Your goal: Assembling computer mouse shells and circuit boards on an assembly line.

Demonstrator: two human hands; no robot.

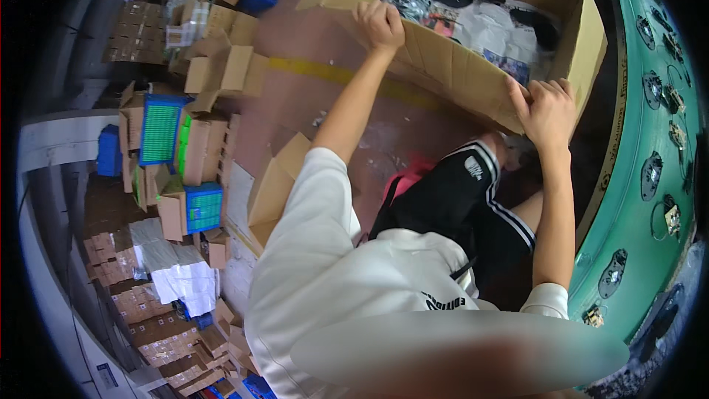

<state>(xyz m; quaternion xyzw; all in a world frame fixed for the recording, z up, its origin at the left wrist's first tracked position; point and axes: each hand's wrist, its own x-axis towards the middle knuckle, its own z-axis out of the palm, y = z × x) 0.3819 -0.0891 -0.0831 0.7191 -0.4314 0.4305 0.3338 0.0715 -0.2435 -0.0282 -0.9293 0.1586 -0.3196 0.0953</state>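
Observation:
A large open cardboard box stands in front of me, and both my hands grip its near wall. My left hand is closed over the rim near the box's left corner. Farther right, my right hand has its fingers wrapped over the same rim close to the right corner. Inside the box lie several black oval parts, clear plastic wrapping and crumpled white plastic bags.
Along the right runs a green work surface carrying several black oval parts and small circuit boards. Stacked cartons and blue crates fill the left side. An open carton sits beside my left arm.

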